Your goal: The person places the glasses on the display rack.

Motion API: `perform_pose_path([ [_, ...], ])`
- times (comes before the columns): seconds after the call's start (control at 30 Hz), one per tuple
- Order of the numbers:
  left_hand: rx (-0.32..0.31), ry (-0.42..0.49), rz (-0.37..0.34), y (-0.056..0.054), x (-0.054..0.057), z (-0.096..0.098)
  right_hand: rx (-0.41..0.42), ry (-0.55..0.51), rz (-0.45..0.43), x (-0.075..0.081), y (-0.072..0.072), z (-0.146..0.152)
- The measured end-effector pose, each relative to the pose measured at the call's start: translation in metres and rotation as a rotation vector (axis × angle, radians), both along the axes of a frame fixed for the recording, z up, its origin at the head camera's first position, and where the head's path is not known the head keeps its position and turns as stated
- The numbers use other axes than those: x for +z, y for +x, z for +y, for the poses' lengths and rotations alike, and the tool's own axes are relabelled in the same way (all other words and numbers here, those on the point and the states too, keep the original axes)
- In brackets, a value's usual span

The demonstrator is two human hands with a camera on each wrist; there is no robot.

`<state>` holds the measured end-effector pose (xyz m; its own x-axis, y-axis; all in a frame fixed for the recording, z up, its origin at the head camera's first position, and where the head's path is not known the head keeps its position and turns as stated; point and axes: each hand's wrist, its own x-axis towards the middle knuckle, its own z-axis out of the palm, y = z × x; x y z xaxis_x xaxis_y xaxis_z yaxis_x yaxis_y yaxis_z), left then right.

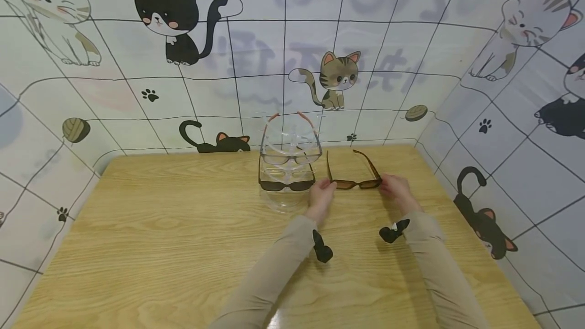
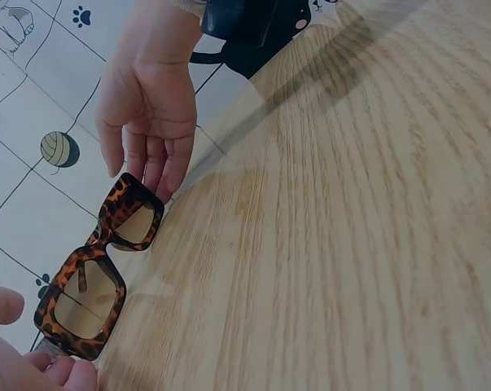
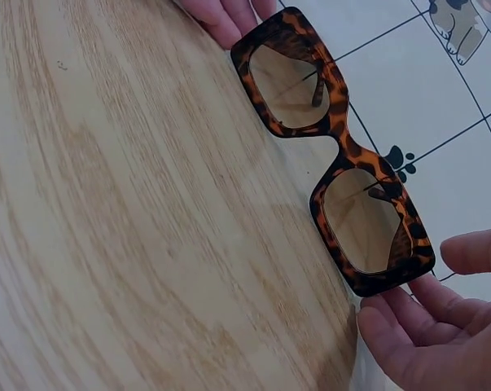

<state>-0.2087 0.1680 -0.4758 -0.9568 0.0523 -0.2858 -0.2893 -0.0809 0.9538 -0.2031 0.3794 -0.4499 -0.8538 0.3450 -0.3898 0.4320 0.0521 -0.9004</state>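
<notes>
Tortoiseshell sunglasses (image 1: pixel 356 185) with brown-tinted lenses sit low over the table, right of the display stand, front facing me and temples unfolded away. My left hand (image 1: pixel 321 198) holds their left end; in the left wrist view its fingertips (image 2: pixel 66 371) curl at the frame's corner. At the opposite end, my right hand (image 1: pixel 398 190) has its fingers round the hinge corner. The right wrist view shows its thumb (image 3: pixel 471 251) beside the frame's corner and fingers underneath. The clear display stand (image 1: pixel 284 202) carries dark sunglasses (image 1: pixel 287 186) below thin-framed glasses (image 1: pixel 291 158).
The wooden table (image 1: pixel 160 227) reaches back to a wall sheet (image 1: pixel 260 39) printed with cats and grid lines. Side sheets close in on the left and right. The stand is right beside my left hand. Black wrist straps (image 1: pixel 322 249) hang at both cuffs.
</notes>
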Motion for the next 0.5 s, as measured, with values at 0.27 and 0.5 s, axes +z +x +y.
perform_pose_path([
  [0.27,0.036,-0.023,0.017,0.005,0.006,0.002,-0.038,-0.029,0.068,-0.001,0.01,0.006],
  [0.5,0.03,-0.037,0.026,0.008,0.008,0.003,-0.036,-0.072,0.094,0.004,0.02,0.008],
])
